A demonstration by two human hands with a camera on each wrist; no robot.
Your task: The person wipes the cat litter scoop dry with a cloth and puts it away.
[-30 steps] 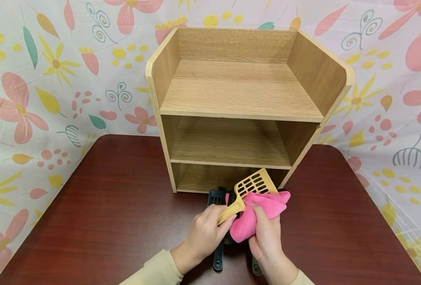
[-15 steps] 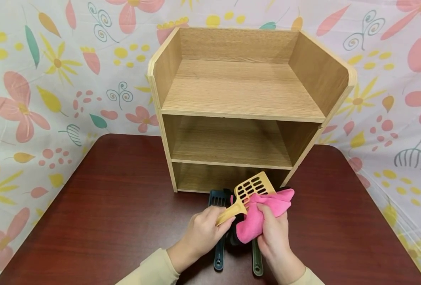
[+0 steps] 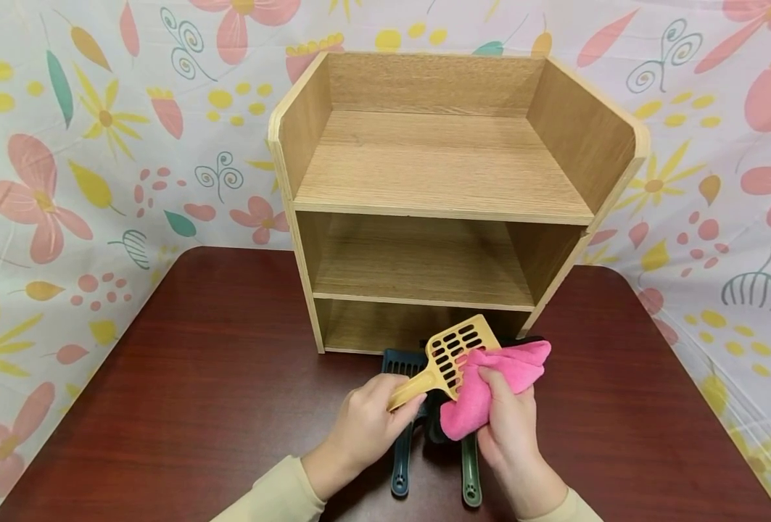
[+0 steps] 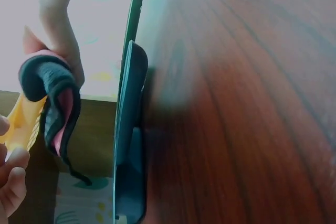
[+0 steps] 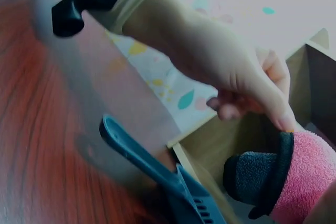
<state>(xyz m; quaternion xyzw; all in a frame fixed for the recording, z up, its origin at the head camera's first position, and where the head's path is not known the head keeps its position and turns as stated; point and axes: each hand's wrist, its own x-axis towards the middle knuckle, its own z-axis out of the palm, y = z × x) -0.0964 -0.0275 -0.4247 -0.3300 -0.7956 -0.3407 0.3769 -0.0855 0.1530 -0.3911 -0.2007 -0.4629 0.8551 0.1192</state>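
My left hand (image 3: 367, 424) grips the handle of a yellow slotted litter scoop (image 3: 432, 378), raised above the table with its blade tilted up to the right. In my right hand (image 3: 514, 431) is a bunched pink cloth (image 3: 463, 412), the thumb on top, lying over the right edge of the blade. The right wrist view shows the cloth (image 5: 310, 169) with a dark grey side and black trim. Beneath the hands, a dark blue litter scoop (image 3: 401, 464) and a green one (image 3: 471, 471) lie on the table, handles towards me. The green scoop's blade is mostly hidden.
A wooden shelf unit (image 3: 444, 167) with three levels stands at the back of the dark red-brown table (image 3: 183, 406). Its lowest level is just behind the scoop's blade. Flower-patterned fabric (image 3: 98, 217) hangs behind and on both sides.
My right hand has slid rightwards with the cloth, baring more of the yellow scoop's slots. The left hand has shifted slightly left. More of the green scoop's handle shows.
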